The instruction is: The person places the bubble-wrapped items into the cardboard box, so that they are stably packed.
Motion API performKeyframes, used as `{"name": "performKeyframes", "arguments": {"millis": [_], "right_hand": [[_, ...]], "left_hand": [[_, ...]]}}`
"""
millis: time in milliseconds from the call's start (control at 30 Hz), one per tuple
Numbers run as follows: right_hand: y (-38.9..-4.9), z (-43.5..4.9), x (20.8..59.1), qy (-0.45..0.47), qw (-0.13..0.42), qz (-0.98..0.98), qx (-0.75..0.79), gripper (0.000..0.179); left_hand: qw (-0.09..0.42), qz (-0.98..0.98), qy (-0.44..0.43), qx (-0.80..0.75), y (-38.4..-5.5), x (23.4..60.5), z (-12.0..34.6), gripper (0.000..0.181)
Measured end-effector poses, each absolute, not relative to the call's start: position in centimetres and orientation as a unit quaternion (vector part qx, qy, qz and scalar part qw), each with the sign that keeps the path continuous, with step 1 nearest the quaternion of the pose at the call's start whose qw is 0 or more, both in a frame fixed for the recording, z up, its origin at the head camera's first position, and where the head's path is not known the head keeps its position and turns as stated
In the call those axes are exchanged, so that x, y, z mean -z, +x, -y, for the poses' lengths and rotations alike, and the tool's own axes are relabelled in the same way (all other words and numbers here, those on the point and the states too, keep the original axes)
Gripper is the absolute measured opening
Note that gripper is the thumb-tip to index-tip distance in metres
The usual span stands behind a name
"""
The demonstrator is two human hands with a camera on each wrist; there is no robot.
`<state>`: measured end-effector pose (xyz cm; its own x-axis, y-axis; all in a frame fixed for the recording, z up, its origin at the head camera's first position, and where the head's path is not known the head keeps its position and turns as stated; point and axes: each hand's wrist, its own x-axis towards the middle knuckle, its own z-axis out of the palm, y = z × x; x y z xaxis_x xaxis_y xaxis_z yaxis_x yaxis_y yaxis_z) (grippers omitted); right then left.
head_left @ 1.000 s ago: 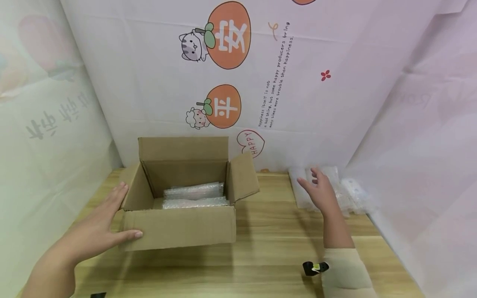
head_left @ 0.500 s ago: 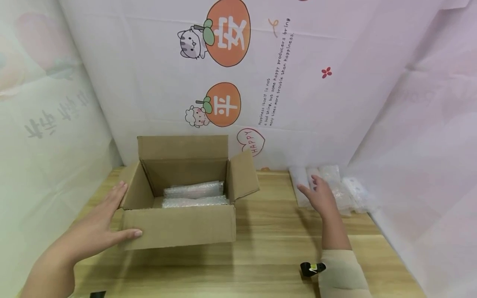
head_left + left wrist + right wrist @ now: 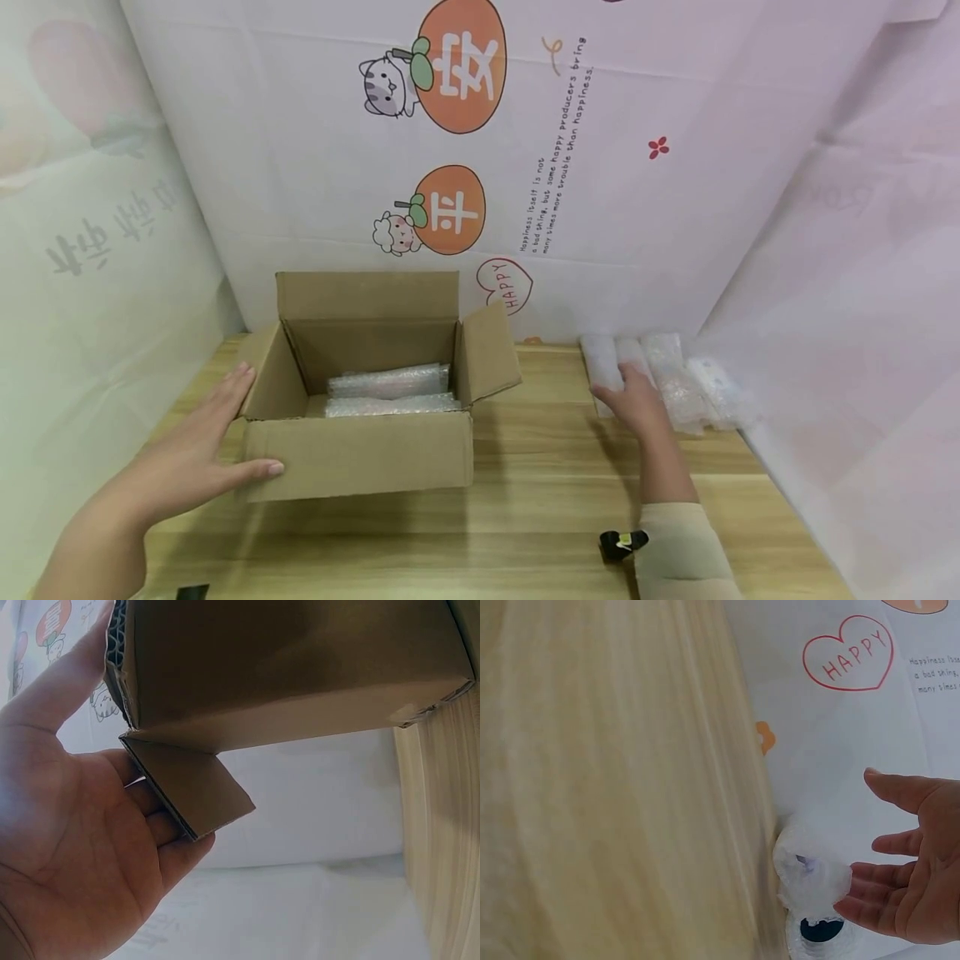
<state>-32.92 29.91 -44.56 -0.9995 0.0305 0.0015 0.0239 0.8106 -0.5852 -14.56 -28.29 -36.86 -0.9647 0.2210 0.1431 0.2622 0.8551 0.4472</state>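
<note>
My left hand (image 3: 191, 458) rests against the near left corner of an open cardboard box (image 3: 360, 458). Its thumb lies on the front flap and its straight fingers lie along the left flap (image 3: 196, 784). Two bubble-wrapped packages (image 3: 390, 382) lie inside the box. On the right, my right hand (image 3: 639, 400) is over a row of bubble-wrapped packages, with fingers extended and thumb apart. The leftmost package (image 3: 600, 357) is partly behind it. In the right wrist view the fingertips meet a wrapped roll (image 3: 802, 859); whether they press on it is unclear.
Further wrapped packages (image 3: 712, 387) lie at the right, against the printed backdrop (image 3: 585, 292). The box stands on a wood-grain table (image 3: 540, 500), close to the back wall. A black strap piece (image 3: 622, 546) sits beside the right sleeve (image 3: 678, 533).
My right hand has lowered and shifted slightly left onto the packages. The left hand and the box have stayed nearly where they were.
</note>
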Motion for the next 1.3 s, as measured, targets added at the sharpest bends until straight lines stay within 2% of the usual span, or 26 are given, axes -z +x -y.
{"name": "performKeyframes", "arguments": {"millis": [200,433,733,1000,1300], "right_hand": [[-33.01,-29.74,44.70,-0.020,0.003,0.962,-0.274,0.092],[-33.33,-29.86,45.00,-0.024,0.008,0.970,-0.243,0.093],[-33.17,-29.91,45.32,-0.004,-0.007,0.980,-0.201,0.060],[-32.87,-29.88,45.25,-0.006,-0.010,0.979,-0.205,0.059],[-32.80,-29.91,45.44,-0.018,-0.015,0.976,-0.217,0.041]], "left_hand": [[0.047,0.961,-0.131,0.239,-14.74,36.81,28.20,0.118],[0.049,0.960,-0.135,0.240,-14.93,36.69,28.19,0.118],[0.050,0.963,-0.132,0.228,-14.91,36.77,28.28,0.118],[0.060,0.963,-0.137,0.223,-14.67,36.98,28.50,0.118],[0.065,0.964,-0.137,0.219,-14.67,37.07,28.51,0.119]]}}
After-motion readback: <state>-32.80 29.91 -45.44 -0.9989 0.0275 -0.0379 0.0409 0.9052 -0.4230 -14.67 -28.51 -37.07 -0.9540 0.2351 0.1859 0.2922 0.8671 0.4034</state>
